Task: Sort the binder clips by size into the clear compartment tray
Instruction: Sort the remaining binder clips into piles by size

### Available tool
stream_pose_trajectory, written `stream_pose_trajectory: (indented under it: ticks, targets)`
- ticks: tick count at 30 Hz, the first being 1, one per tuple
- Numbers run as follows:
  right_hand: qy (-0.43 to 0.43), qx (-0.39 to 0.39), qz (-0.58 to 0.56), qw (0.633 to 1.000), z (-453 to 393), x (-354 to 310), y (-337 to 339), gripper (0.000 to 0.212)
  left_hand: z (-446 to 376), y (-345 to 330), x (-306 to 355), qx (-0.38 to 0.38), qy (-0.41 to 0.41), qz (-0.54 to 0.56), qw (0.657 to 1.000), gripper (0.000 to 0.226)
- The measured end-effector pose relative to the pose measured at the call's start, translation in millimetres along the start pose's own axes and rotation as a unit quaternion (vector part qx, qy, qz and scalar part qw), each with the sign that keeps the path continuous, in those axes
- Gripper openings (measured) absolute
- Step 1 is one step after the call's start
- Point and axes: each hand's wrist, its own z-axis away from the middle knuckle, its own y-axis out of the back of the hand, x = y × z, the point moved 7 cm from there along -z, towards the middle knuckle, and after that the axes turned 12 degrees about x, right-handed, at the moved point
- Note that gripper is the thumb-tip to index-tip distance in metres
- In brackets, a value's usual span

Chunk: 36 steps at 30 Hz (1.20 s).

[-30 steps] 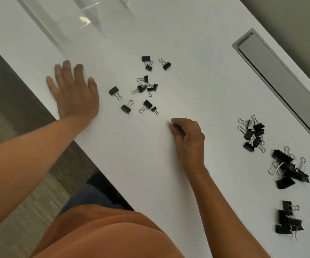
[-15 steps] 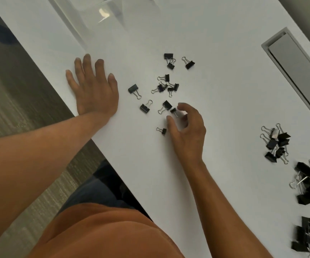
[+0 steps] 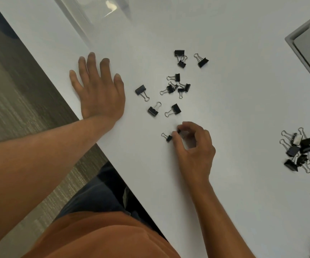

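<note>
We look down from head height at a plain white table (image 3: 234, 108). Our left hand (image 3: 99, 90) lies flat near the table's edge, fingers spread and holding nothing. Our right hand (image 3: 195, 148) curls over the table, its grip pinching a tiny black metal binder clip (image 3: 178, 130) between thumb and fingertips. A second tiny black clip with wire handles (image 3: 167, 137) lies just beside the thumb. Beyond the hands sits a loose scatter of small black binder clips (image 3: 176, 86). Well apart on the right is a pile of medium black binder clips (image 3: 299, 149), with larger ones cut off at the frame's edge. The clear plastic compartment tray (image 3: 94, 8) is at the far top edge, only partly visible; we cannot tell what it holds.

To do this step well, we would squeeze the clip's body, not its springy handles, gather same-sized clips together, and carry them to one compartment without nudging the neighbouring scatter.
</note>
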Motion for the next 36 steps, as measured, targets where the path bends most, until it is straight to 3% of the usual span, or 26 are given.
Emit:
stream_pose_trajectory:
  ticks: [3,8,12,15,20,29,36]
  targets:
    - [0.032,-0.005,0.007,0.999,3.1,-1.9,1.5,0.015,0.6,0.0,0.6,0.001,0.0,-0.002,1.0,0.049]
    - [0.004,0.045,-0.039,0.998,-6.2,-1.8,12.5,0.021,0.9,-0.9,-0.2,0.002,-0.001,-0.004,1.0,0.049]
    - [0.082,0.039,-0.002,0.996,-40.1,-14.9,6.5,0.023,0.8,-0.7,0.5,0.001,-0.001,-0.004,1.0,0.048]
    - [0.144,-0.01,0.059,0.988,-68.4,-13.5,-21.2,0.037,0.4,-0.4,0.6,0.003,-0.003,0.001,1.0,0.048]
    - [0.206,-0.02,0.139,0.968,-74.6,-9.0,-34.2,0.052,0.9,-0.9,-0.7,0.005,0.001,-0.001,1.0,0.048]
    - [0.166,-0.003,0.12,0.979,-32.5,18.8,15.7,0.035,0.3,-0.5,0.0,0.006,0.002,0.004,1.0,0.048]
    - [0.168,-0.024,0.055,0.984,-10.3,5.2,9.6,0.034,0.0,0.3,0.5,0.006,-0.002,-0.001,1.0,0.047]
